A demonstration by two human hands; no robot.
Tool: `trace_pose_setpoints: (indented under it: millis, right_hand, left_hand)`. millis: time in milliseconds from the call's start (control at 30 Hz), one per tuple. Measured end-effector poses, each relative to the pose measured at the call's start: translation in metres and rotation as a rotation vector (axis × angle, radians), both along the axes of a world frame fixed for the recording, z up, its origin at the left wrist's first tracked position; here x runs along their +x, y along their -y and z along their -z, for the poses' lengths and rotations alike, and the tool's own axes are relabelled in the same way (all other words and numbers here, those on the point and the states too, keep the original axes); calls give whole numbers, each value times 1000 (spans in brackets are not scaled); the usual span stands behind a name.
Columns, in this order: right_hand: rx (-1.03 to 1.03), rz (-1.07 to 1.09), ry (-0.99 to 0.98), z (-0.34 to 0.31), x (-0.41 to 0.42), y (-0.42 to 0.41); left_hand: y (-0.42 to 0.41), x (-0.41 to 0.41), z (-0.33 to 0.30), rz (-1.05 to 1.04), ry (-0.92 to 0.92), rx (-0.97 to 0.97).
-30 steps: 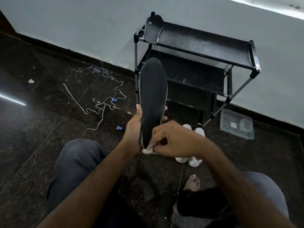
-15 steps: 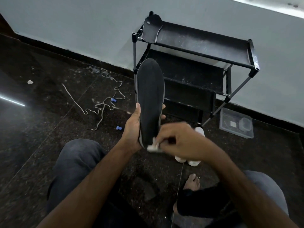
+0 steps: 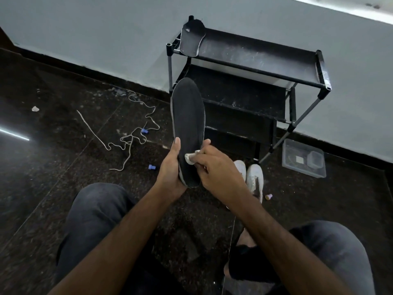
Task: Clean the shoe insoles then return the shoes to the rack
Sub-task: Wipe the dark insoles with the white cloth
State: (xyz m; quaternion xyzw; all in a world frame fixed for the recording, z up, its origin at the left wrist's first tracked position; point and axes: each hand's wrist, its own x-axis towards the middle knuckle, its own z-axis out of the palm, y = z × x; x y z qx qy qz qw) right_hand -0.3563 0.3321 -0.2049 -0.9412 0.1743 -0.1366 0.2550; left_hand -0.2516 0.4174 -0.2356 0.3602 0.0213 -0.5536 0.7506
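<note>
Fingers [image 3: 203,165] of our right hand [image 3: 214,169] curl around a small white cloth [image 3: 191,157], pinching it and pressing it against the lower face of the dark insole [image 3: 187,124]. Our left hand [image 3: 172,167] grips the insole's heel end from the side, thumb up along its edge, fingertip showing past the far edge. Both forearms reach forward from our knees, meeting in front of the black rack [image 3: 251,81].

The insole is dark grey with a paler rim along its edge, held nearly upright, long axis running from heel at our hands to rounded toe pointing up toward the rack's left post. A second insole [image 3: 192,39] lies on the rack's top shelf at its left end. Two white shoes [image 3: 254,177] stand on the floor just before the rack's foot, partly hidden by our right wrist.
</note>
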Motion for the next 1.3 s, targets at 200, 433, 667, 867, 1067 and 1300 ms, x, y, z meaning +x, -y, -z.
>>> trace_pose_setpoints:
  millis: [200,433,667,867,1067,1300]
  right_hand:
    - [258,-550,-485,-41,-37,0]
    - [148,71,165,-36,-18,5]
    - [262,-429,-246,-30,-35,-20]
    - [101,0,143,-30,-24,-4]
    - [171,-460,-356,-25,-32,-26]
    - [68,3,183,-34,-15,-4]
  left_hand:
    - [1,10,0,-151,16,4]
    - [8,3,-3,-137,-116,-64]
    - [1,8,-4,-143,-27,-75]
    - [5,4,-5,-36,-117,-106]
    - [1,6,-7,-167,-25,-111]
    - [4,2,-6,-48,-12,-62]
